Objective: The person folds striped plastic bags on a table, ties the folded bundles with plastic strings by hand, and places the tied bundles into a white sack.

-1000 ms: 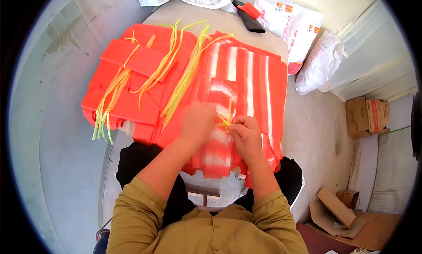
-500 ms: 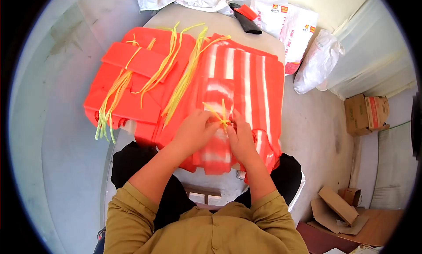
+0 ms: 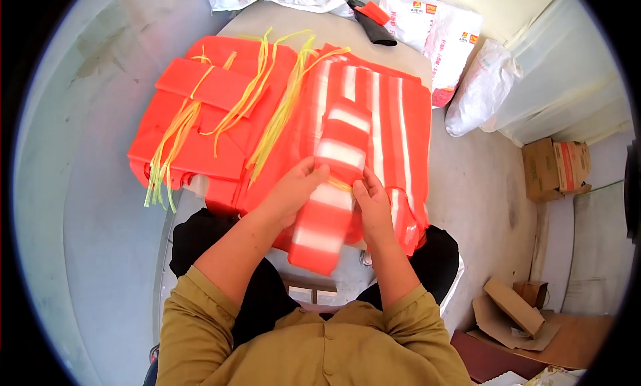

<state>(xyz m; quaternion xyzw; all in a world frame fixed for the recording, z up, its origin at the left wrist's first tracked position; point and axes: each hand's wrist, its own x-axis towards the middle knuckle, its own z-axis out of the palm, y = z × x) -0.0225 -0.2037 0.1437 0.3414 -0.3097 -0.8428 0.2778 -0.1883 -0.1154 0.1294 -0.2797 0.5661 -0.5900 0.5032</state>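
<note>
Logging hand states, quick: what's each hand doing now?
Left hand: holding the striped bundle.
Right hand: gripping the same bundle's other side.

one view, from the person's head, faces forward and steeply down over the lap (image 3: 264, 306), within arm's reach of left hand (image 3: 298, 191) and right hand (image 3: 372, 202), up past the counter (image 3: 284, 27).

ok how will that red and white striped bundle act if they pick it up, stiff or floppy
The striped bundle probably keeps its flat strip shape but may sag at both ends, since the yellow tie crosses only near its middle. It looks like thin folded sheeting, so likely light for its size. Its slight sheen suggests the layers could slide a little.
</note>
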